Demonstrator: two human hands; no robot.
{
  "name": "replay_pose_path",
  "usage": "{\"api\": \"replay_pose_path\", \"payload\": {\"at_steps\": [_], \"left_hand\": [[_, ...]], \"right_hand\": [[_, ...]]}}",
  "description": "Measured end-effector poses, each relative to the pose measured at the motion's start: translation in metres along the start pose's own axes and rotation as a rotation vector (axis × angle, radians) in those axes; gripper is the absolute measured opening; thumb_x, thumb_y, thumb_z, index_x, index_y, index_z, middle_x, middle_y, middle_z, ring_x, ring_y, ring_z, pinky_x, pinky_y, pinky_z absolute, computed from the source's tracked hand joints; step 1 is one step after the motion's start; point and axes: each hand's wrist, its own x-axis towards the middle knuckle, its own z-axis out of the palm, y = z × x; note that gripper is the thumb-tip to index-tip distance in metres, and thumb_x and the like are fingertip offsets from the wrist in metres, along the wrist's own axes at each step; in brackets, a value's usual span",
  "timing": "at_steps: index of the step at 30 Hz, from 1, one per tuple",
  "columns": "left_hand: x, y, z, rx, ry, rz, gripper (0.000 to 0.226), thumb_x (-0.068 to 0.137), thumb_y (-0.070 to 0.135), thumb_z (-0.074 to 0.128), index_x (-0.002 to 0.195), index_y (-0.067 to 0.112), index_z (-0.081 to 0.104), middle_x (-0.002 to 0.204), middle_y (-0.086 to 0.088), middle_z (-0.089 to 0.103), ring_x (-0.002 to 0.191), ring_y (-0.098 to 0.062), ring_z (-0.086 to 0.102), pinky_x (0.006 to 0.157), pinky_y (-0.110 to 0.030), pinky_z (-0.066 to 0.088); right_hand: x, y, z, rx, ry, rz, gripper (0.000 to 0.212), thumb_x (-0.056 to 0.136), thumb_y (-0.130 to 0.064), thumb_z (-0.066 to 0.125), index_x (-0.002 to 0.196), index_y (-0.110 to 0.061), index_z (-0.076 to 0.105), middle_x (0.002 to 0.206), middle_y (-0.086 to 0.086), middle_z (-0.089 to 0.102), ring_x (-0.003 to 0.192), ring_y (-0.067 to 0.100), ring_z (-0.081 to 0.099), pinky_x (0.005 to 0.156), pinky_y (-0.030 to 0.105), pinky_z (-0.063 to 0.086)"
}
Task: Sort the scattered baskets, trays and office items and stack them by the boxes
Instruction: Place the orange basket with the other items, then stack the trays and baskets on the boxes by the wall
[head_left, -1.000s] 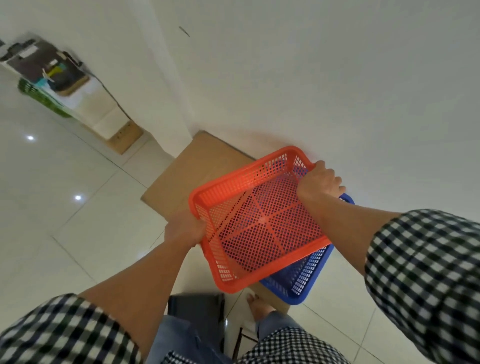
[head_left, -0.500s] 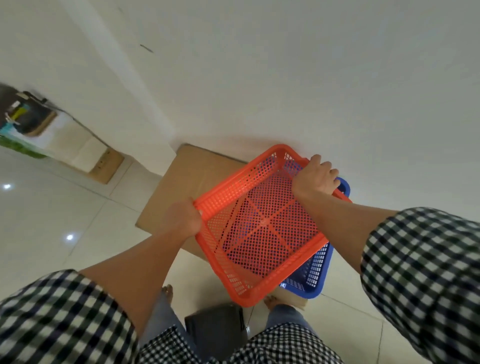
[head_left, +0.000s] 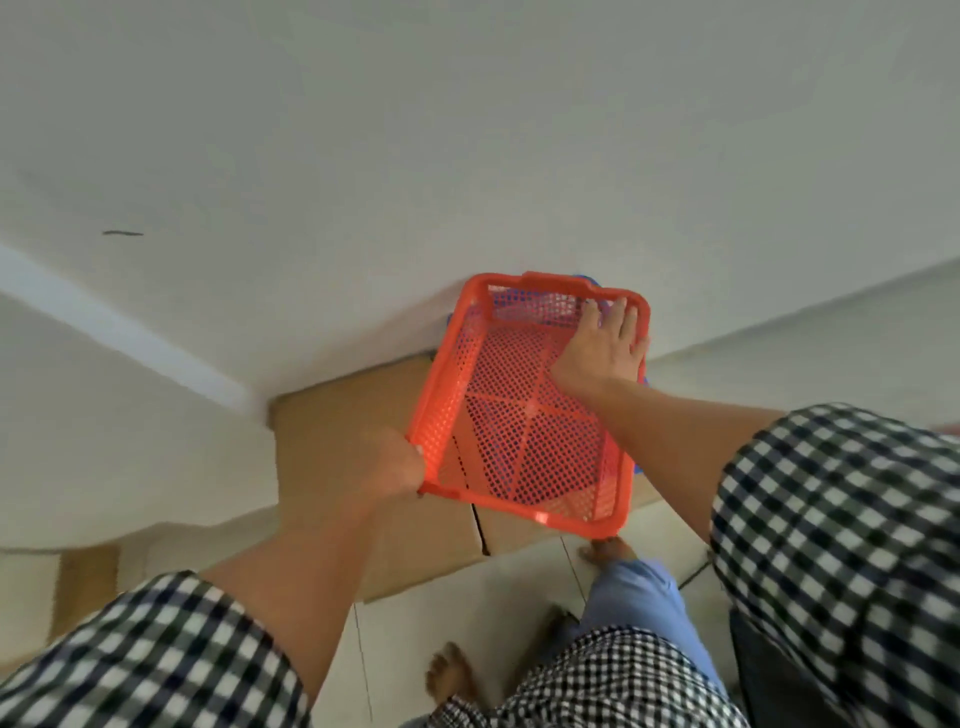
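Blue basket (head_left: 643, 376) is mostly hidden under the orange basket (head_left: 519, 431) above the cardboard box (head_left: 332, 431). I see a blurry left hand (head_left: 392, 465) gripping its near-left corner. The right hand (head_left: 602, 353) lies flat, fingers spread, in its far-right corner.

upper basket (head_left: 530, 415) sits over lower basket (head_left: 642, 378), whose rim pokes out at the far and right edges. both are above the cardboard box (head_left: 337, 415), which lies on the floor (head_left: 467, 597) against the far wall (head_left: 467, 156). left hand (head_left: 389, 467) grips the near-left corner, right hand (head_left: 602, 353) lies flat inside the far-right corner. bare foot (head_left: 452, 675) nearer, on the floor.
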Motion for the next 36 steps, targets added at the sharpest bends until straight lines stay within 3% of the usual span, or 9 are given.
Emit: {"api": "replay_pose_path", "payload": {"at_steps": [2,3,7,11,18,24,29,32,36], "left_hand": [[-0.007,0.007,0.007,-0.063,-0.001,-0.02,0.021,0.104,0.005,0.047,0.089,-0.004,0.059,0.084,-0.021,0.064,0.076,-0.031,0.061,0.037,-0.021,0.045],[-0.009,0.011,0.011,-0.108,-0.014,-0.034,0.022,0.103,0.003,0.047,0.085,-0.004,0.058,0.086,-0.022,0.064,0.076,-0.033,0.061,0.041,-0.025,0.048],[-0.016,0.019,0.025,-0.199,-0.08,-0.054,0.021,0.101,0.001,0.048,0.114,-0.011,0.059,0.121,-0.027,0.064,0.1,-0.043,0.068,0.047,-0.035,0.054],[-0.021,0.024,0.039,-0.245,-0.154,-0.037,0.019,0.099,0.005,0.051,0.114,-0.003,0.061,0.122,-0.022,0.066,0.094,-0.038,0.071,0.062,-0.043,0.058],[-0.014,0.033,0.066,-0.229,-0.318,-0.063,0.029,0.102,0.0,0.037,0.124,-0.003,0.056,0.103,-0.021,0.07,0.05,-0.02,0.066,0.038,-0.025,0.052],[-0.004,0.041,0.073,-0.276,-0.315,-0.09,0.023,0.105,0.006,0.044,0.122,-0.007,0.053,0.087,-0.022,0.069,0.051,-0.021,0.066,0.041,-0.027,0.055],[-0.004,0.043,0.083,-0.301,-0.283,-0.095,0.029,0.105,0.012,0.051,0.127,-0.007,0.048,0.1,-0.027,0.066,0.05,-0.022,0.062,0.036,-0.025,0.051],[-0.002,0.038,0.088,-0.186,-0.277,-0.095,0.034,0.106,0.019,0.05,0.125,-0.008,0.048,0.086,-0.024,0.067,0.04,-0.019,0.06,0.041,-0.028,0.052],[0.004,0.034,0.086,-0.049,-0.305,-0.069,0.029,0.104,0.017,0.049,0.126,-0.002,0.055,0.107,-0.021,0.071,0.06,-0.023,0.066,0.051,-0.029,0.056]], "right_hand": [[-0.025,0.014,0.0,-0.005,-0.001,0.127,0.085,0.086,-0.023,0.059,0.159,-0.016,0.017,0.168,0.018,0.002,0.155,0.034,0.0,0.121,0.057,0.006],[-0.038,0.022,0.001,-0.009,0.005,0.198,0.084,0.085,-0.024,0.061,0.157,-0.015,0.021,0.166,0.019,0.008,0.154,0.036,0.008,0.121,0.057,0.013],[-0.081,0.048,0.01,0.081,0.02,0.495,0.061,0.079,-0.023,0.06,0.137,-0.015,0.042,0.14,0.014,0.038,0.13,0.035,0.04,0.104,0.048,0.037],[-0.103,0.07,0.017,0.291,0.0,0.665,0.056,0.081,-0.018,0.059,0.133,-0.012,0.039,0.132,0.018,0.042,0.118,0.04,0.052,0.089,0.045,0.044],[-0.088,0.088,0.001,0.57,0.119,0.662,0.043,0.086,-0.01,0.053,0.126,-0.01,0.037,0.114,0.02,0.063,0.1,0.04,0.065,0.082,0.044,0.055],[-0.071,0.087,-0.002,0.615,0.078,0.635,0.042,0.087,-0.007,0.051,0.128,-0.009,0.037,0.111,0.017,0.061,0.098,0.038,0.064,0.079,0.045,0.056],[-0.067,0.09,0.009,0.617,0.091,0.642,0.042,0.084,-0.004,0.052,0.123,-0.011,0.039,0.098,0.012,0.06,0.088,0.034,0.06,0.073,0.04,0.049],[-0.066,0.093,0.013,0.571,-0.034,0.669,0.045,0.087,-0.01,0.053,0.129,-0.009,0.04,0.12,0.018,0.055,0.106,0.038,0.06,0.089,0.043,0.053],[-0.061,0.09,0.013,0.527,-0.213,0.658,0.052,0.09,-0.019,0.053,0.138,-0.002,0.039,0.133,0.017,0.049,0.116,0.034,0.056,0.098,0.044,0.053]]}}
